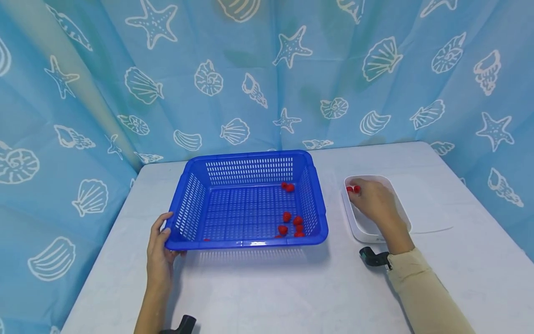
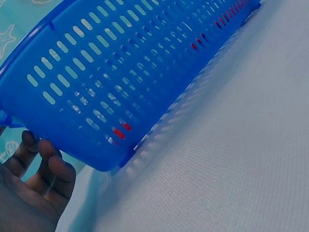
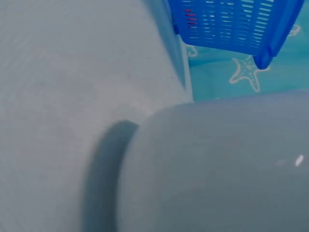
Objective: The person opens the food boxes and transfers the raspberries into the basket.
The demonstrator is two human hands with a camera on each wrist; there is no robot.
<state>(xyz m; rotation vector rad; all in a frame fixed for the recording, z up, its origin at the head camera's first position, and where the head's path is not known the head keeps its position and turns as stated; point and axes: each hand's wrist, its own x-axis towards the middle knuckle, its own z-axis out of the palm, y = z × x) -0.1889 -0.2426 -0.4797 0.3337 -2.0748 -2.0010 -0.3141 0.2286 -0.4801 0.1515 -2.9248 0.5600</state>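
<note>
A blue slotted plastic basket [image 1: 250,243] stands on the table with several raspberries [image 1: 282,229] inside, mostly toward its right side. At its front left corner my left hand [image 1: 159,250] grips the rim, thumb on top and other fingers below. The left wrist view shows that hand [image 2: 41,188] with curled fingers under the corner. My right hand [image 1: 373,199] reaches into a white rounded container [image 1: 354,227] on the right. Its fingertips pinch a red raspberry [image 1: 357,189], with more red beside it at the container's left wall. In the right wrist view the container [image 3: 217,164] hides the hand.
White cloth covers the table [image 1: 258,292]. A clear, flat lid-like sheet [image 1: 425,204] lies right of the container. Behind and at the sides hangs a blue curtain [image 1: 258,51] with shells and starfish. Dark wrist-camera mounts [image 1: 371,256] stick out near both wrists.
</note>
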